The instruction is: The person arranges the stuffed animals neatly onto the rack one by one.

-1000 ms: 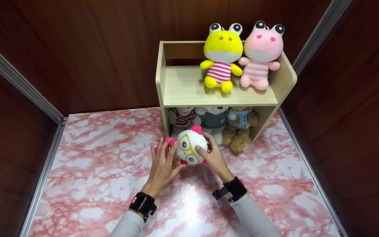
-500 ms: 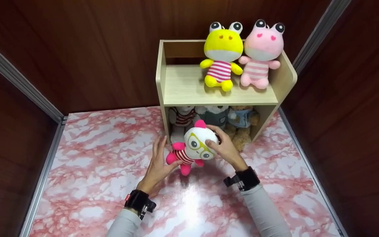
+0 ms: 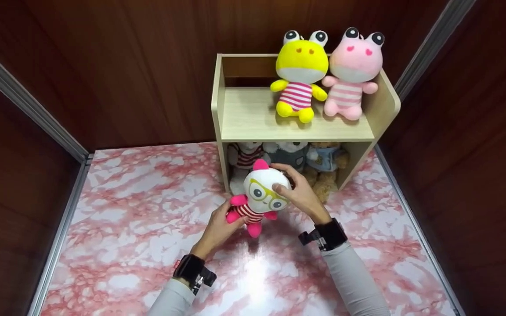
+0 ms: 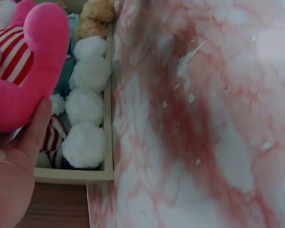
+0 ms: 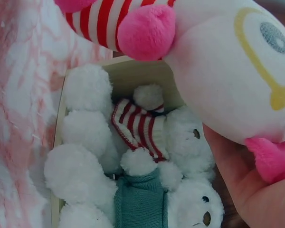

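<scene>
A plush toy [image 3: 262, 197] with a white head, yellow glasses, pink limbs and a red-striped body is held up in front of the shelf, its head tilted to the right. My right hand [image 3: 301, 193] grips the head, thumb on the front. At the body's lower left, my left hand [image 3: 220, 226] pinches it, thumb across the stripes. In the left wrist view, the toy's pink leg [image 4: 46, 28] rises above my fingers. The right wrist view shows its white head [image 5: 228, 71] resting against my palm.
A two-tier shelf [image 3: 253, 129] stands at the back wall. On its top sit a yellow plush frog [image 3: 301, 66] and a pink plush frog [image 3: 355, 66]. Below are three plush bears, including a brown bear [image 3: 323, 175]. Marbled floor [image 3: 147, 210] surrounds it.
The plush toy has moved to the right and turned more upright, its face and body now showing. My left hand has shifted from loosely touching it to gripping its lower body.
</scene>
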`<state>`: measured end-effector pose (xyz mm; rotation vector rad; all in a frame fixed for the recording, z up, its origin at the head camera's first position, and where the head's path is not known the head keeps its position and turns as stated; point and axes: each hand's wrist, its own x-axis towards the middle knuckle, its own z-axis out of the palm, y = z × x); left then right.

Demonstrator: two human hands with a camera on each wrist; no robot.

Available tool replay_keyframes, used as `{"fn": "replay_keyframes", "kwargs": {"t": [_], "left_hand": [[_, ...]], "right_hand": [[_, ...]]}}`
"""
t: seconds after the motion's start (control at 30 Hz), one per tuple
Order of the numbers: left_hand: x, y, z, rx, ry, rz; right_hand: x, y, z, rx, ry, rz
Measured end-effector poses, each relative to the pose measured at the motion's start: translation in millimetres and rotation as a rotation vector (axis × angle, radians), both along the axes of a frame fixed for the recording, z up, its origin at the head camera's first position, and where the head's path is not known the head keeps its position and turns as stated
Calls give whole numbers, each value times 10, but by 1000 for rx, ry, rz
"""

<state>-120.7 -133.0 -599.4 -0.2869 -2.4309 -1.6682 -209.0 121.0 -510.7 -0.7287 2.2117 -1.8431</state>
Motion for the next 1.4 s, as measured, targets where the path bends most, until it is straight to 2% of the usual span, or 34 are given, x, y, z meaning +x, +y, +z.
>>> {"fn": "replay_keyframes", "kwargs": {"t": [0.13, 0.4, 0.6, 0.67, 0.8, 0.9, 1.1, 1.4], "left_hand": [[13, 45, 0, 47, 2, 47], [8, 116, 88, 107, 55, 152], [8, 194, 114, 210, 56, 228], [6, 226, 127, 231, 72, 259], [11, 289, 159, 240, 97, 301], [14, 334, 179, 234, 110, 316], [7, 416, 204, 195, 146, 348], [12, 506, 186, 193, 178, 330]], "right_hand": [[10, -21, 1, -74, 2, -33], [43, -62, -95, -300, 72, -123], [131, -117, -176, -396, 0, -129], [161, -154, -205, -399, -37, -127], [212, -240, -270, -330, -87, -114], [237, -303, -313, -257, -86, -105], [266, -404, -317, -238, -97, -106], [285, -459, -266, -224, -109, -160]]}}
